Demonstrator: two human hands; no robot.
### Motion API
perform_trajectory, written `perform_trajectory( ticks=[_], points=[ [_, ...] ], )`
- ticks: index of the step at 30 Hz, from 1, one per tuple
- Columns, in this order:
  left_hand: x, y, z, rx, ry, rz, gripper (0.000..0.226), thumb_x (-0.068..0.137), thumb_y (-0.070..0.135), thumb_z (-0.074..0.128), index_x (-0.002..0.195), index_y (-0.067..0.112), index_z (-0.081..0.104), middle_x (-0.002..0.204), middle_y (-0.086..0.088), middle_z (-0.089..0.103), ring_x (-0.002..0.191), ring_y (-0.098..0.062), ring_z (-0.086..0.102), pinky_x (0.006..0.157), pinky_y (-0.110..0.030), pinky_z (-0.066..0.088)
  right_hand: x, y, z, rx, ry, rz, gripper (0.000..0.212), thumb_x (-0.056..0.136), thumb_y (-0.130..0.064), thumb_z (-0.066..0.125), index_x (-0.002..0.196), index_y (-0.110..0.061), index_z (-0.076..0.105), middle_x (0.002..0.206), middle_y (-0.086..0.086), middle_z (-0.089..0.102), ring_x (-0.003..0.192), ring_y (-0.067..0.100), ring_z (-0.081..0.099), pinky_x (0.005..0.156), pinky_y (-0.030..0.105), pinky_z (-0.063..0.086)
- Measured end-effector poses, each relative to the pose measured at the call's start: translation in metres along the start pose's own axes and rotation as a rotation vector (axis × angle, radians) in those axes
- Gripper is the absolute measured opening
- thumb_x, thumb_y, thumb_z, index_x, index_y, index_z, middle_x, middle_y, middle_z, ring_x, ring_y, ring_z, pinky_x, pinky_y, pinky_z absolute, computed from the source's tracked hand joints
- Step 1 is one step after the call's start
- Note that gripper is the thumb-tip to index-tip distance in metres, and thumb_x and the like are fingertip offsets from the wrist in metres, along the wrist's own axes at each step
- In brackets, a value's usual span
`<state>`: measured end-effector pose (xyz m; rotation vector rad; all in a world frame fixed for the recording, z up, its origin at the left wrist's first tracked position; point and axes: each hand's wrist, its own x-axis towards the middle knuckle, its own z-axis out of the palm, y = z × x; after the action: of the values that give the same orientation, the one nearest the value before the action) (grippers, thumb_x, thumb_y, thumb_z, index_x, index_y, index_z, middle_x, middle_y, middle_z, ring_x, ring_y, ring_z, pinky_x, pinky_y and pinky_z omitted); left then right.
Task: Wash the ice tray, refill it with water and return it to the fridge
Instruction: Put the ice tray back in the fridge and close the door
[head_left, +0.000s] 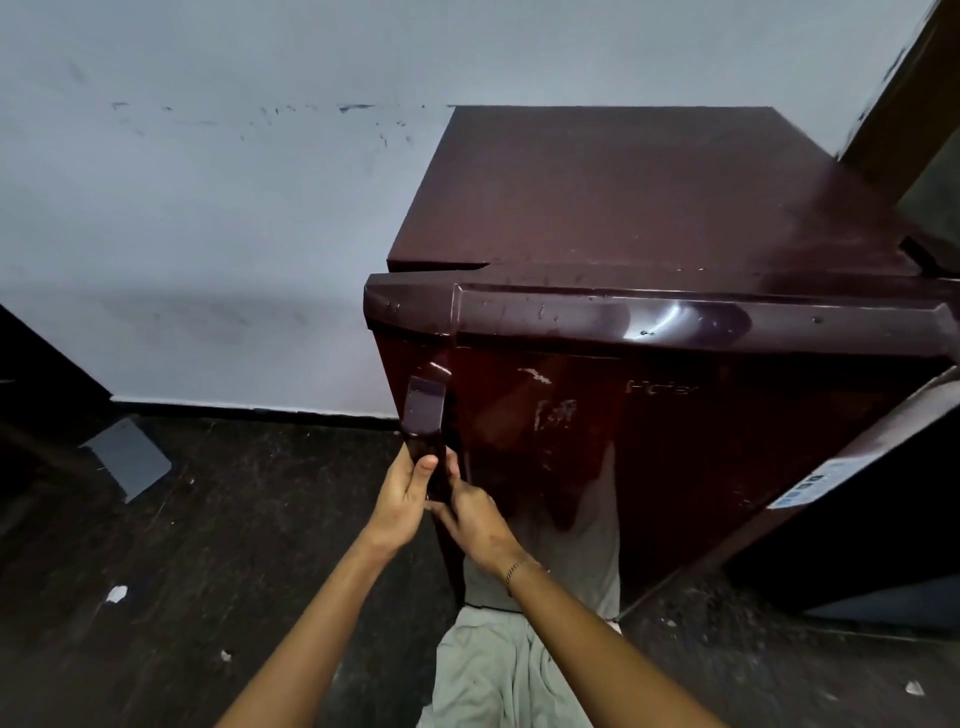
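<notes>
Obs.: small maroon fridge (649, 208) fills the right half of the frame, against a scuffed pale wall (208, 208). Its door (649, 441) looks shut or very nearly so; the seal line can't be read from this angle.

Hands: both are on the glossy door handle (427, 405) at centre frame. The left hand (402, 493) wraps the handle's lower end, thumb laid up its front. The right hand (470, 514), thin bracelet (514, 569) at the wrist, grips from the door side with its fingers tucked behind. Neither hand carries anything else.

Ice tray: not in view. Judged to be inside the fridge. Whether it is awaiting washing or already returned can't be told from here.

Risks:
- Both grips sit at the bottom tip of a polished handle. A sharp tug could slip off the end.
- The fridge is small and stands straight on the dark floor (234, 571). A hard pull against a sticky seal might drag or rock the whole unit instead of freeing the door.
- The hinge is probably on the right, so the door would swing toward the body and the pale cloth (493, 675) at bottom centre. The person needs to stand clear.
- A jerked door could jolt whatever sits inside. If a filled tray is in there, water would slop.
</notes>
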<state>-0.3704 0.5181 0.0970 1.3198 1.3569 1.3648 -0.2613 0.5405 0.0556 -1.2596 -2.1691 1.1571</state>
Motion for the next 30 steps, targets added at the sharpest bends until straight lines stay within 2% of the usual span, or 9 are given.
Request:
perform_trajectory(
  ticks=[8, 13, 17, 20, 22, 23, 26, 28, 30],
  points=[
    [0.004, -0.001, -0.003, -0.046, -0.048, 0.009, 0.066, 0.079, 0.076, 0.040, 0.090, 0.012, 0.056, 0.076, 0.001, 0.062, 0.075, -0.006, 0.060, 0.076, -0.021, 0.049, 0.001, 0.001, 0.004, 0.003, 0.027, 0.024, 0.073, 0.094, -0.027, 0.053, 0.150, -0.019, 0.006, 0.114, 0.011, 0.066, 0.106, 0.024, 0.062, 0.092, 0.035, 0.049],
    [0.002, 0.007, -0.002, -0.032, -0.051, -0.004, 0.060, 0.079, 0.074, 0.039, 0.090, 0.017, 0.055, 0.079, 0.008, 0.065, 0.078, 0.001, 0.062, 0.077, -0.012, 0.047, -0.004, -0.010, 0.000, -0.001, 0.044, 0.081, 0.075, 0.094, -0.023, 0.053, 0.151, -0.017, 0.004, 0.097, 0.018, 0.068, 0.091, 0.028, 0.065, 0.081, 0.029, 0.047],
    [-0.004, 0.007, -0.002, 0.012, -0.021, -0.019, 0.053, 0.084, 0.070, 0.039, 0.091, 0.021, 0.058, 0.084, 0.003, 0.067, 0.084, -0.012, 0.065, 0.084, -0.029, 0.050, -0.008, -0.017, -0.001, -0.052, 0.044, 0.158, 0.067, 0.094, -0.029, 0.052, 0.149, -0.016, 0.017, 0.108, 0.016, 0.066, 0.101, 0.029, 0.062, 0.084, 0.035, 0.048],
    [-0.016, 0.014, 0.007, 0.015, 0.047, -0.082, 0.040, 0.095, 0.049, 0.038, 0.109, 0.016, 0.056, 0.097, 0.010, 0.065, 0.096, -0.003, 0.062, 0.093, -0.028, 0.048, -0.012, -0.019, 0.005, -0.045, 0.068, 0.226, 0.041, 0.094, -0.029, 0.050, 0.130, -0.011, 0.042, 0.118, 0.014, 0.060, 0.107, 0.030, 0.058, 0.086, 0.040, 0.049],
    [-0.025, 0.019, 0.014, 0.013, 0.116, -0.165, 0.033, 0.098, 0.032, 0.041, 0.125, 0.014, 0.046, 0.109, 0.010, 0.061, 0.110, -0.008, 0.058, 0.093, -0.020, 0.045, -0.017, -0.018, 0.008, 0.015, 0.085, 0.236, 0.038, 0.095, -0.026, 0.049, 0.128, -0.007, 0.044, 0.125, 0.013, 0.055, 0.113, 0.028, 0.055, 0.094, 0.040, 0.046],
    [-0.030, 0.020, 0.017, 0.028, 0.142, -0.195, 0.038, 0.098, 0.027, 0.044, 0.133, 0.014, 0.039, 0.119, 0.005, 0.059, 0.117, -0.013, 0.054, 0.094, -0.019, 0.043, -0.022, -0.015, 0.010, 0.032, 0.088, 0.233, 0.041, 0.095, -0.025, 0.049, 0.131, -0.007, 0.043, 0.128, 0.013, 0.052, 0.117, 0.027, 0.053, 0.098, 0.039, 0.045],
    [-0.044, 0.028, 0.029, 0.139, 0.196, -0.252, 0.065, 0.095, 0.022, 0.050, 0.149, 0.022, 0.016, 0.147, -0.008, 0.038, 0.134, -0.022, 0.039, 0.109, -0.036, 0.036, -0.041, -0.006, 0.014, 0.021, 0.101, 0.276, 0.043, 0.095, -0.027, 0.050, 0.133, -0.012, 0.040, 0.128, 0.010, 0.047, 0.117, 0.023, 0.049, 0.100, 0.039, 0.043],
    [-0.054, 0.035, 0.039, 0.243, 0.205, -0.243, 0.079, 0.093, 0.022, 0.054, 0.151, 0.022, 0.000, 0.157, -0.008, 0.015, 0.142, -0.023, 0.023, 0.115, -0.038, 0.027, -0.052, 0.000, 0.015, -0.002, 0.142, 0.338, 0.038, 0.095, -0.032, 0.048, 0.128, -0.015, 0.043, 0.122, 0.007, 0.048, 0.110, 0.022, 0.049, 0.096, 0.042, 0.045],
    [-0.067, 0.039, 0.051, 0.301, 0.167, -0.169, 0.092, 0.091, 0.022, 0.058, 0.149, 0.020, -0.013, 0.158, -0.001, -0.015, 0.146, -0.022, 0.008, 0.116, -0.040, 0.025, -0.062, 0.013, 0.018, 0.013, 0.198, 0.405, 0.036, 0.095, -0.038, 0.044, 0.124, -0.017, 0.046, 0.116, 0.004, 0.051, 0.104, 0.021, 0.051, 0.093, 0.046, 0.047]
  ],
)
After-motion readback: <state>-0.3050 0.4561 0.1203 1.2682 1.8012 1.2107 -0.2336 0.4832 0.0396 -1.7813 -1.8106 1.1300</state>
